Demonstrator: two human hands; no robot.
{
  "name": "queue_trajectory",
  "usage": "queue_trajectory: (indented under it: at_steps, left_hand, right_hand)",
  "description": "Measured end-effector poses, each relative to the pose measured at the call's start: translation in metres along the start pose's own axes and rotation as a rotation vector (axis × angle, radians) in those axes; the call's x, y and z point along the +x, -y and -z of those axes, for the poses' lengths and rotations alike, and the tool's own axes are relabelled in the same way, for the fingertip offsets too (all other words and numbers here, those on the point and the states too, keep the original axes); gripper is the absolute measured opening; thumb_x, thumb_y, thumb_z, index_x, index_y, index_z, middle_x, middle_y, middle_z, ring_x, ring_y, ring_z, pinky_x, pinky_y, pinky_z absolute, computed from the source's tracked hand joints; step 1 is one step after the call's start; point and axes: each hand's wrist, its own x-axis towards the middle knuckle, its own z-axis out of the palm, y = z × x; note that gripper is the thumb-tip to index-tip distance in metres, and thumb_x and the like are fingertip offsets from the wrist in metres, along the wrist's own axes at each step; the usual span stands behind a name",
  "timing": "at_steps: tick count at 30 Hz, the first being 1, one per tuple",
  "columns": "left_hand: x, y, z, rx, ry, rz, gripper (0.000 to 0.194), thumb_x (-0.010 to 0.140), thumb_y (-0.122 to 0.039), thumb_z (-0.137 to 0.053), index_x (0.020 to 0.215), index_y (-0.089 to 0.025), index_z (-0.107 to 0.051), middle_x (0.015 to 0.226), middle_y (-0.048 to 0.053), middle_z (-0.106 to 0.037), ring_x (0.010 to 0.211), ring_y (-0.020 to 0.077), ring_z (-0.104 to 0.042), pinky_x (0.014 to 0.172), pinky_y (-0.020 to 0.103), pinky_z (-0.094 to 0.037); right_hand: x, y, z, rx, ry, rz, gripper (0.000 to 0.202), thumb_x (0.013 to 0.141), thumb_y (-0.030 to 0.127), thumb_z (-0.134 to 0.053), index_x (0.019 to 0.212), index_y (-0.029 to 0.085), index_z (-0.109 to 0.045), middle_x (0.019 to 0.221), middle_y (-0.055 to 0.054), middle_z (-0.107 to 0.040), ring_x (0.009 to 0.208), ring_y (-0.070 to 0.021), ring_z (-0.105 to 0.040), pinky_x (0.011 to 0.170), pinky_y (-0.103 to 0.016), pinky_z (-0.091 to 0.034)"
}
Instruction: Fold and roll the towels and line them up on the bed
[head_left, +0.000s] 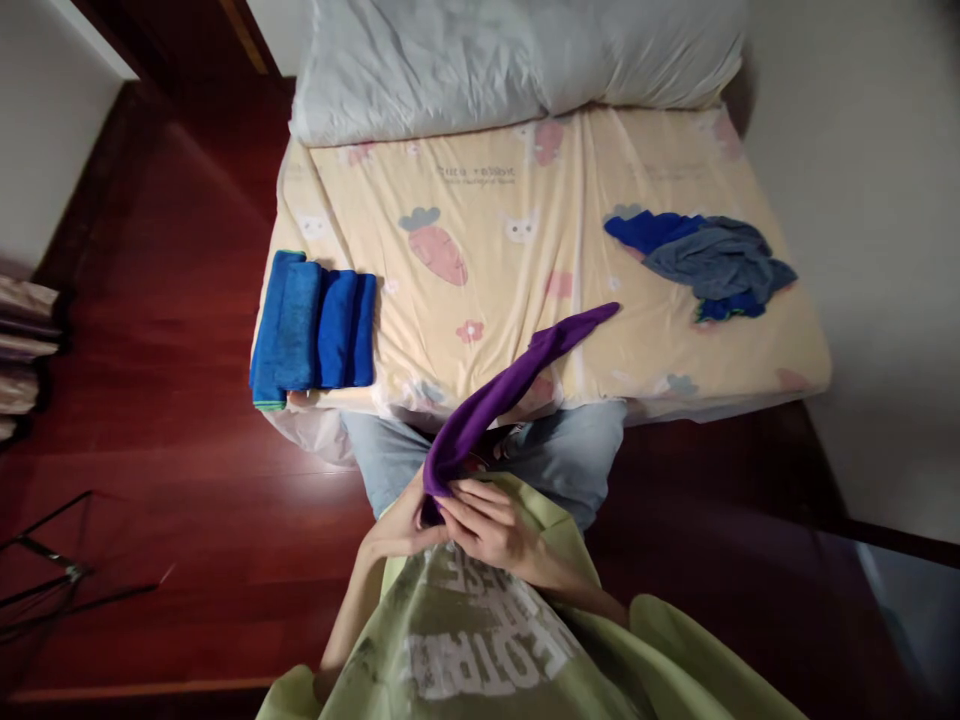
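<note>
A purple cloth is gathered into a long strip. Its near end is pinched close to my body by my left hand and my right hand, which are side by side. From there it runs up and to the right over my lap, and its far tip rests on the bed. The fingers of both hands are closed on the cloth, and part of the left hand's fingers is hidden by it. Several folded blue towels lie in a row on the bed's left edge. A crumpled heap of blue and grey cloths lies at the right.
The bed has a cream sheet printed with carrots and rabbits. A grey quilt lies across its far end. Thin black stand legs are on the dark red floor at the left. A wall stands close on the right.
</note>
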Motion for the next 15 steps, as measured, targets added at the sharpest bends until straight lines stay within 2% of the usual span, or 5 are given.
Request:
queue_trajectory:
  at_steps: [3, 5, 9, 12, 15]
  left_hand:
    - [-0.004, 0.003, 0.005, -0.191, -0.016, 0.034, 0.085, 0.078, -0.074, -0.075, 0.139, -0.016, -0.062, 0.126, 0.020, -0.069, 0.124, 0.0374, -0.065, 0.101, 0.050, -0.058]
    - [-0.004, 0.003, 0.009, -0.301, -0.091, 0.124, 0.084, 0.082, -0.080, -0.066, 0.137, -0.017, -0.064, 0.123, 0.019, -0.070, 0.120, 0.0357, -0.067, 0.100, 0.049, -0.058]
    - [0.003, 0.003, 0.014, -0.343, -0.318, 0.310, 0.052, 0.098, -0.063, -0.056, 0.121, -0.018, -0.069, 0.115, 0.014, -0.073, 0.109, 0.0268, -0.070, 0.096, 0.040, -0.059]
    - [0.012, 0.005, 0.016, -0.338, -0.363, 0.325, 0.041, 0.092, -0.056, -0.070, 0.106, -0.017, -0.068, 0.100, 0.009, -0.073, 0.095, 0.0224, -0.070, 0.085, 0.033, -0.059]
    - [0.019, 0.008, 0.016, -0.413, -0.420, 0.327, 0.046, 0.083, -0.048, -0.081, 0.114, -0.020, -0.060, 0.092, 0.003, -0.071, 0.080, 0.0163, -0.068, 0.071, 0.026, -0.056]
  right_hand:
    - [0.002, 0.001, -0.004, 0.003, -0.011, 0.022, 0.055, 0.096, 0.010, -0.057, 0.150, 0.018, -0.053, 0.111, -0.009, -0.079, 0.104, -0.0223, -0.075, 0.096, -0.035, -0.063]
    - [0.002, -0.003, -0.009, -0.025, 0.034, 0.006, 0.051, 0.097, 0.009, -0.056, 0.147, 0.018, -0.056, 0.112, -0.010, -0.078, 0.106, -0.0227, -0.074, 0.100, -0.035, -0.062]
    - [-0.004, -0.007, -0.025, -0.088, 0.237, -0.033, 0.036, 0.100, 0.014, -0.052, 0.131, 0.024, -0.065, 0.110, -0.007, -0.078, 0.110, -0.0217, -0.072, 0.101, -0.034, -0.059]
    - [-0.005, -0.006, -0.034, -0.137, 0.337, -0.035, 0.028, 0.101, 0.016, -0.051, 0.122, 0.023, -0.069, 0.099, -0.006, -0.077, 0.104, -0.0209, -0.071, 0.093, -0.034, -0.059]
    - [-0.005, -0.006, -0.040, -0.146, 0.355, 0.015, 0.024, 0.101, 0.016, -0.052, 0.119, 0.017, -0.069, 0.089, -0.006, -0.075, 0.097, -0.0210, -0.069, 0.086, -0.035, -0.056]
